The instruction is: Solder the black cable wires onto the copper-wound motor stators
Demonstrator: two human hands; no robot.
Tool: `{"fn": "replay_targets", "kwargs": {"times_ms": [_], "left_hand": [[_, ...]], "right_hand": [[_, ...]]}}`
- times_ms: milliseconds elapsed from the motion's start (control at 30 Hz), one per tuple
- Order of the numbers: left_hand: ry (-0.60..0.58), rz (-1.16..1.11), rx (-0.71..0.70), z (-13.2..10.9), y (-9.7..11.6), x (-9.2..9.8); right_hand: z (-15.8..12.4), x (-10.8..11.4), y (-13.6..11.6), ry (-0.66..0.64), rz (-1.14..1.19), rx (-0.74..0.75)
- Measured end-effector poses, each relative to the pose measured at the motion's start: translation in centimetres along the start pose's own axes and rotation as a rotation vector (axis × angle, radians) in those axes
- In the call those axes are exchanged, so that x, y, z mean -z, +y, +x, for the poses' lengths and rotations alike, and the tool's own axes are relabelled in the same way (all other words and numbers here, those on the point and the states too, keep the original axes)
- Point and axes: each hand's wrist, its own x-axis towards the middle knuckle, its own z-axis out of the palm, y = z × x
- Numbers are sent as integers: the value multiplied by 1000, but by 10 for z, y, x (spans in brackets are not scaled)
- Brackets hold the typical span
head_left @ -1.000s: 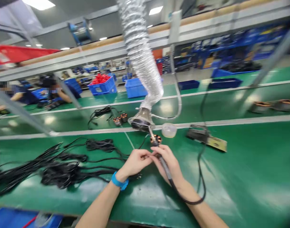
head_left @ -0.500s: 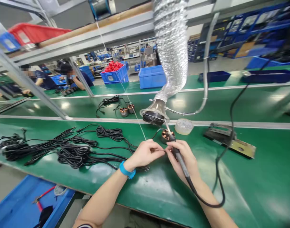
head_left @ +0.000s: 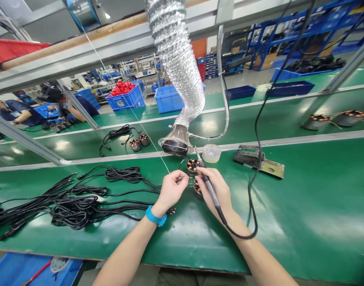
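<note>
My right hand (head_left: 214,188) is closed around a soldering iron (head_left: 210,188), its tip pointing up and away. My left hand (head_left: 173,188), with a blue wristband (head_left: 155,216), is pinched shut. A thin solder wire (head_left: 149,137) runs down from a spool overhead into it. Short thin wire ends show between the two hands. Just beyond the fingertips sits a motor stator (head_left: 192,165) with copper windings. A second stator (head_left: 196,187) stands nearer, partly hidden by my right hand.
Over the stators hangs a fume hood (head_left: 174,141) on a foil duct (head_left: 182,67). A round tub (head_left: 211,153) and a metal iron stand (head_left: 259,161) lie to the right. Bundled black cables (head_left: 77,208) cover the left bench. More stators (head_left: 316,121) sit at far right; people work far left.
The view has shifted right. My hands have drawn slightly apart, and the second stator now shows beside my right hand. The soldering iron stays in my right hand.
</note>
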Motion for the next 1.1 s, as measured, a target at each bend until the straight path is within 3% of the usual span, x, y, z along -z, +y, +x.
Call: {"fn": "replay_targets", "kwargs": {"times_ms": [233, 733, 933, 1100], "left_hand": [[85, 15, 28, 3, -8, -5], [105, 13, 69, 3, -4, -6], [104, 14, 69, 3, -7, -6], [103, 3, 67, 3, -7, -6]], "right_hand": [[-7, 16, 2, 216, 11, -104], [-4, 19, -6, 101, 73, 28], [-10, 17, -1, 82, 123, -55], [-15, 16, 5, 184, 169, -104]]}}
